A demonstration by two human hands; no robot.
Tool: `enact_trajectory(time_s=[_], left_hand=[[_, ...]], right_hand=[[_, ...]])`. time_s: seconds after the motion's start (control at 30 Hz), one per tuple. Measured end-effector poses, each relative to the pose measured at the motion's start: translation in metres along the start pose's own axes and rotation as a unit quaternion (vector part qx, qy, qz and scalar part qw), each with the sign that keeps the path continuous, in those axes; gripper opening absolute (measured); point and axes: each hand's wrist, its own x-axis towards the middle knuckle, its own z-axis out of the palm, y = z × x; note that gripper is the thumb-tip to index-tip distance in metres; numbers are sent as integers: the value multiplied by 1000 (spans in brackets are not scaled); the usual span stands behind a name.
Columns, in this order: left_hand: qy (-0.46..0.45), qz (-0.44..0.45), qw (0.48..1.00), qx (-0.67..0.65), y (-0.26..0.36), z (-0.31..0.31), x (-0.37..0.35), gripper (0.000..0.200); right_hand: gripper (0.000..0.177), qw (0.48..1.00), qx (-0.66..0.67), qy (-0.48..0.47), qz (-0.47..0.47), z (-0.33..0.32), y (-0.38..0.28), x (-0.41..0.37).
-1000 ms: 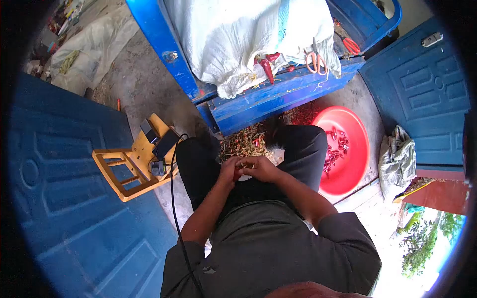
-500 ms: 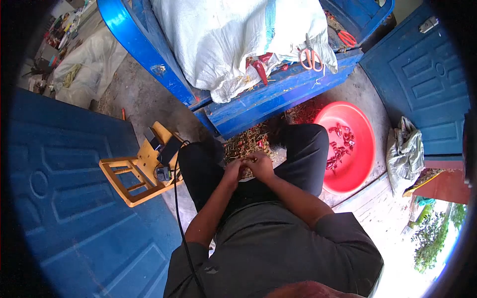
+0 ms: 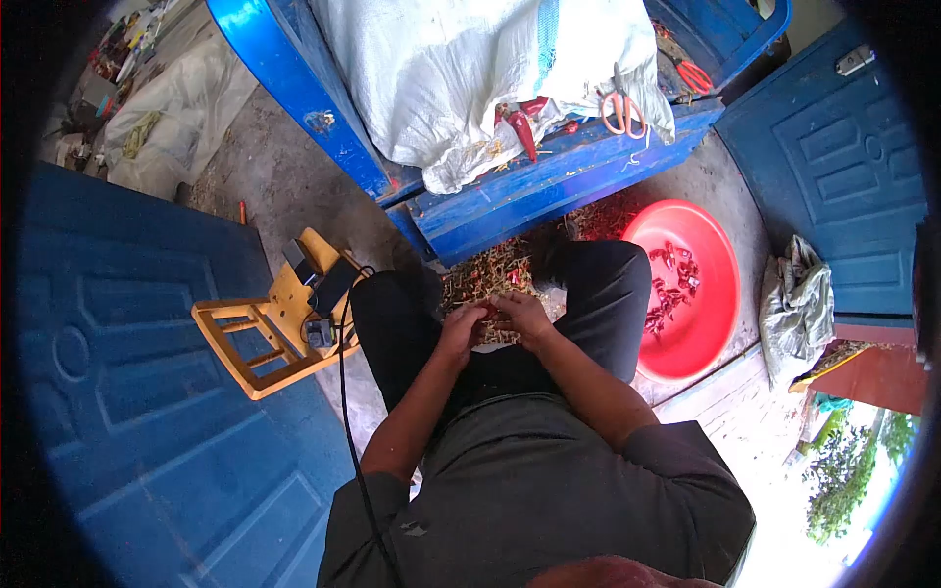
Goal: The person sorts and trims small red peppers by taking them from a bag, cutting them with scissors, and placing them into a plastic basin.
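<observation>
Hold mid-body the small reddish chili-like pod (image 3: 487,308), probably light, brittle, apparently pinched between loosely curled left hand (image 3: 462,328) and right hand (image 3: 523,316).

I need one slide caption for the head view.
Left hand and right hand close together, a red basin of chillies to their right.

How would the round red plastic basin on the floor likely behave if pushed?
The basin would probably slide rather than tip, given its broad base. It is likely light for its size, with only scattered dark-red pieces inside; those might shift, lying loose.
</observation>
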Motion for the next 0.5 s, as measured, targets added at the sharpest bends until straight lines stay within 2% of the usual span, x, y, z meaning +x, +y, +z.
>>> enact_trajectory(time_s=[0.03,0.1,0.13,0.2,0.33,0.43,0.5], left_hand=[[2,0,1000,-2,-4,-3,3,25],[21,0,1000,21,-12,-7,11,23],[23,-1,1000,20,-16,-9,14,23],[29,-16,999,-2,-25,-16,20,23],[35,-16,999,-21,-9,1,11,21],[51,-18,998,18,4,18,11,18],[51,14,998,33,1,21,17,17]], right_hand=[[21,1000,-1,-1,2,0,3,2],[24,993,-96,19,-61,0,11,4],[24,993,-97,18,-59,0,15,5],[27,977,-184,48,-97,-1,24,7],[29,964,-215,78,-138,-4,29,15],[35,949,-226,117,-187,-14,35,30],[34,939,-252,149,-181,-15,31,29]])
